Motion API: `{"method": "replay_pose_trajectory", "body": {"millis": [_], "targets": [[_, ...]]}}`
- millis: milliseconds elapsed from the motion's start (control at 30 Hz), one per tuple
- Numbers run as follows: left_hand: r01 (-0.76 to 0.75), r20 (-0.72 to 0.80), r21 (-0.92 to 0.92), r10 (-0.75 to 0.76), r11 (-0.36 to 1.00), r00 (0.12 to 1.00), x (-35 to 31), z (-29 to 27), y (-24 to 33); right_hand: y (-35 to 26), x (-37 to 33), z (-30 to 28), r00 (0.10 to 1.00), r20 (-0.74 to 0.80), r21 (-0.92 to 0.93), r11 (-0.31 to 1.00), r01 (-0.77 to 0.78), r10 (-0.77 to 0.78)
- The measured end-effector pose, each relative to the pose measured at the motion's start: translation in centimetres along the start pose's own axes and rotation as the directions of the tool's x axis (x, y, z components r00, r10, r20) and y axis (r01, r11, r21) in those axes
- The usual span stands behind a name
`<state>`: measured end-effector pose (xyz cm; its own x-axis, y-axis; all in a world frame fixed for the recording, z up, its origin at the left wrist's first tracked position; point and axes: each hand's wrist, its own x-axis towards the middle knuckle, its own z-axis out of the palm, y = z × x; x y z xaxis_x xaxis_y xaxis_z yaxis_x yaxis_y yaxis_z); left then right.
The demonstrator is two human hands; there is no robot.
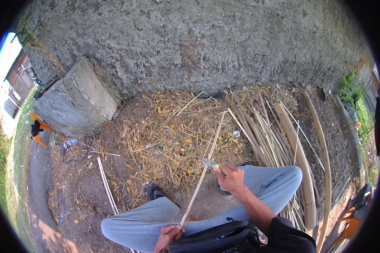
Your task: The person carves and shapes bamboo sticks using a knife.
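Observation:
My left hand (169,236), low in the picture by my lap, is closed round the near end of a long pale bamboo strip (198,185). The strip slants up and away between my knees, its far end over the littered ground. My right hand (232,179), beside my right knee, grips a knife (207,162) with a green handle. Its blade points left and lies across the strip, seemingly touching it. The knife's handle is mostly hidden in my fingers.
Many split bamboo strips (261,135) lie in a pile at right, beside a thick bamboo pole (295,147) and a thinner curved pole (318,135). A concrete block (78,99) stands at far left against a rough wall (190,46). More strips (107,184) lie at left.

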<state>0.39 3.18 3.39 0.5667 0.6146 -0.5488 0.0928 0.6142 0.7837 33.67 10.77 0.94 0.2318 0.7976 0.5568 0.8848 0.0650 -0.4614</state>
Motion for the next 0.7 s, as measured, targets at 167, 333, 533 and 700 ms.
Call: {"method": "replay_pose_trajectory", "body": {"millis": [167,333,533,700], "targets": [[0.056,-0.162,-0.05,-0.064,0.997,0.985,-1.4,1.2,0.9,3.6,3.1,-0.9,0.997,-0.051,-0.006,0.998,-0.062,0.062],[0.062,-0.224,-0.033,-0.067,0.998,0.972,-1.6,0.7,-1.0,9.2,6.0,-1.3,0.984,-0.161,-0.119,0.989,-0.09,0.07],[0.102,-0.242,-0.025,-0.105,0.994,0.965,-1.4,0.0,-1.5,8.3,7.2,-1.4,0.975,-0.211,-0.125,0.987,-0.1,0.072],[0.131,-0.251,0.011,-0.124,0.991,0.96,-1.2,0.1,-0.9,8.6,6.9,-0.4,0.963,-0.27,-0.17,0.983,-0.076,0.028]]}}
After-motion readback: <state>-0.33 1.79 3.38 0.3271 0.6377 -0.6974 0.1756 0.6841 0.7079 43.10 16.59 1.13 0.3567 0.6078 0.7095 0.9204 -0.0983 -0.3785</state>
